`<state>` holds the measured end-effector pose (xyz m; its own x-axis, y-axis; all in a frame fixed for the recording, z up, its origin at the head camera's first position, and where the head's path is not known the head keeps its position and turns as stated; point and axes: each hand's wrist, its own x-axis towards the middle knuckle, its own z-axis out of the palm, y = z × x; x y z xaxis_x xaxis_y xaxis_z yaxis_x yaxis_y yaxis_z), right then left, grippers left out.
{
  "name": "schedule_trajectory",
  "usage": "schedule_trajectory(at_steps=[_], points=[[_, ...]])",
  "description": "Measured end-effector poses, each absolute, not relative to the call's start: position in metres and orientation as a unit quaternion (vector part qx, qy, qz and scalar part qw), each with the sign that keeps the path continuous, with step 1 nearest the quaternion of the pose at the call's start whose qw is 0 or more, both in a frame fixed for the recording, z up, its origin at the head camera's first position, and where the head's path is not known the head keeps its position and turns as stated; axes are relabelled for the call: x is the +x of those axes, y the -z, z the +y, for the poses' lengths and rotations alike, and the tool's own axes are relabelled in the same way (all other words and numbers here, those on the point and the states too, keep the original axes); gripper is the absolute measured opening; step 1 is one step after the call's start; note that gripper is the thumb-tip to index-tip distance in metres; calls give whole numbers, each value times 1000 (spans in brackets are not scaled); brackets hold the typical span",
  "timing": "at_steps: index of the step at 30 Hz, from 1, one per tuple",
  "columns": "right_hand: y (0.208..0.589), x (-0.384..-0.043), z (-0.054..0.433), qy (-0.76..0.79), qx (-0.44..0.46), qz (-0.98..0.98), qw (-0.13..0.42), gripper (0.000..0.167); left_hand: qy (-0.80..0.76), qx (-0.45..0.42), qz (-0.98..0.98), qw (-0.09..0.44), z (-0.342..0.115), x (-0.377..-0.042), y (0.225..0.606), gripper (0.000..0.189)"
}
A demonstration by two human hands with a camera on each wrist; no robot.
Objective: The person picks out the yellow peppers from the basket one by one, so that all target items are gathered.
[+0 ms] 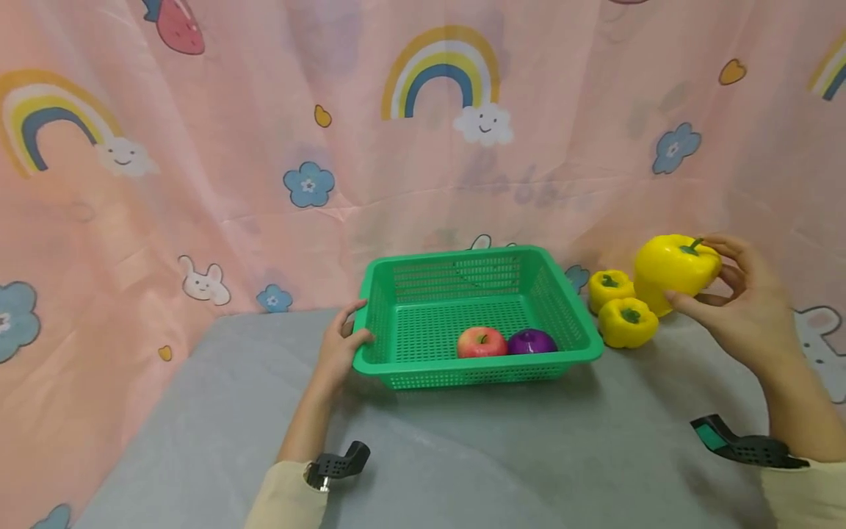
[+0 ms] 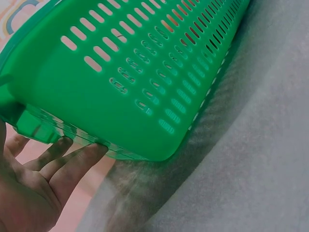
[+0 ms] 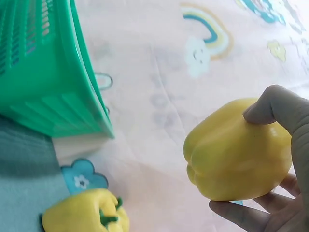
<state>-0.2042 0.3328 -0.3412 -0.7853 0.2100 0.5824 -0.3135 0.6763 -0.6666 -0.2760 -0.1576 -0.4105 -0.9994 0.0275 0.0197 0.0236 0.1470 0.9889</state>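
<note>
A green plastic basket (image 1: 463,373) with slotted walls stands on the table. My left hand (image 1: 338,344) grips its left rim, the thumb over the edge; in the left wrist view the fingers (image 2: 77,166) touch the outer wall. Inside the basket's near side lie a red apple (image 1: 482,342) and a purple onion-like ball (image 1: 532,342), side by side. To the basket's right, my right hand (image 1: 747,301) holds a large yellow bell pepper (image 1: 670,268) between thumb and fingers, raised in the right wrist view. Two smaller yellow bell peppers (image 1: 628,323) sit on the table close by it.
A grey cloth (image 1: 476,455) covers the table. Behind it hangs a pink curtain (image 1: 370,242) printed with rainbows, flowers and rabbits, close to the basket's far side. Each wrist wears a black strap device (image 1: 340,461).
</note>
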Motion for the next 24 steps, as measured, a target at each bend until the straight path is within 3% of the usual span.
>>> schedule_trajectory(at_steps=[24], points=[[363, -211, 364, -370, -100, -876, 294, 72, -648, 25, 761, 9, -158, -275, 409, 68]])
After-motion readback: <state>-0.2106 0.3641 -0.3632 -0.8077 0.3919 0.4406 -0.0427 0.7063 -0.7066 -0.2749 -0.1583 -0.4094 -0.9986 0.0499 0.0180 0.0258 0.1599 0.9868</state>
